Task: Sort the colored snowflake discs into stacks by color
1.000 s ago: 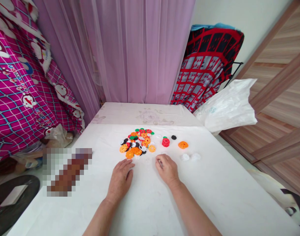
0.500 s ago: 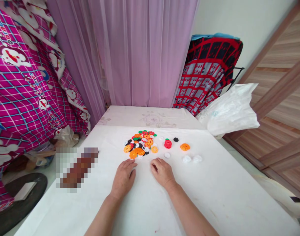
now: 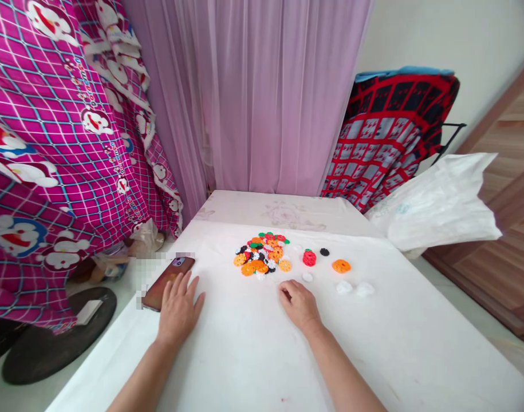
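Note:
My left hand (image 3: 178,312) is open with its fingers spread, fingertips over the near right edge of a brown phone (image 3: 161,285). The phone lies back up, its camera at the far end. My right hand (image 3: 301,304) rests on the table in a loose curl. A small hollow shows by its thumb, with nothing visible in it. Beyond the hands is a pile of flat, round plastic pieces (image 3: 262,256) in orange, black, white, red and green. Right of the pile are a red cluster (image 3: 309,258), an orange cluster (image 3: 341,266) and two white clusters (image 3: 343,288).
A black disc (image 3: 324,252) and a white disc (image 3: 307,277) lie singly near the clusters. White cloth covers the table (image 3: 240,355). A white plastic bag (image 3: 437,203) leans at the right edge. Pink patterned fabric (image 3: 73,149) hangs at left, a purple curtain (image 3: 262,103) behind.
My left hand has moved left from in front of the pile to the phone, its fingers spreading. My right hand keeps its curl near the same spot. The view has shifted slightly left.

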The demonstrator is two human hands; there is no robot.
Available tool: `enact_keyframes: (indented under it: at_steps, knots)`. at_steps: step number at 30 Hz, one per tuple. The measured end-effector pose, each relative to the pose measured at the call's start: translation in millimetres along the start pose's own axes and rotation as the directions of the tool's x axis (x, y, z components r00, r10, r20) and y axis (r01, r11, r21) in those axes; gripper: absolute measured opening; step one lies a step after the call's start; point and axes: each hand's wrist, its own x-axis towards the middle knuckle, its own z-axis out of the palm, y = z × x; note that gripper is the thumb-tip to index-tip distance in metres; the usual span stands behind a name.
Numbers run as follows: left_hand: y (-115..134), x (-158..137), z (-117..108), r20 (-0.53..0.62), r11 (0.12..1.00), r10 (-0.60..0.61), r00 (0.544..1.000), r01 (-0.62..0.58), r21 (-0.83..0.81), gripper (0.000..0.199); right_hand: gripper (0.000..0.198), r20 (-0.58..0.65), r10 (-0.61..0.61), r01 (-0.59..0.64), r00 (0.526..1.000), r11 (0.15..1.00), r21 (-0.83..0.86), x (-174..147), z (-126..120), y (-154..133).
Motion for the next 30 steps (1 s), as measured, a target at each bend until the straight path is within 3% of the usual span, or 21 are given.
enact_keyframes:
  at_steps: [4,7,20,27,30]
  knots:
    - [-23.8,9.3,-12.7,0.015,0.949,-0.296,0.955,0.292,0.117,0.053,0.017,-0.017,0.003,-0.002,1.000,0.999,0.044,0.1,1.1,1.6]
    - [-30.5,16.2,-16.1,0.062,0.914,-0.401,0.914,0.394,0.098,0.055,0.017,-0.024,0.006,-0.005,1.000,0.998,0.067,0.6,1.7,2.9]
    - [-32.8,32.0,-18.0,0.100,0.902,-0.432,0.896,0.428,0.055,0.056,0.018,-0.056,0.036,-0.029,0.998,0.992,0.125,-3.6,-1.3,1.4]
    - [-11.4,53.5,-10.2,0.089,0.872,-0.489,0.868,0.486,0.061,0.057,0.017,-0.058,0.064,-0.057,0.996,0.990,0.127,-10.6,-5.2,-0.8]
    - [-5.1,56.6,-5.8,0.076,0.882,-0.470,0.879,0.466,0.063,0.057,0.017,-0.040,0.104,-0.099,0.994,0.988,0.117,-6.8,-5.8,-0.7]
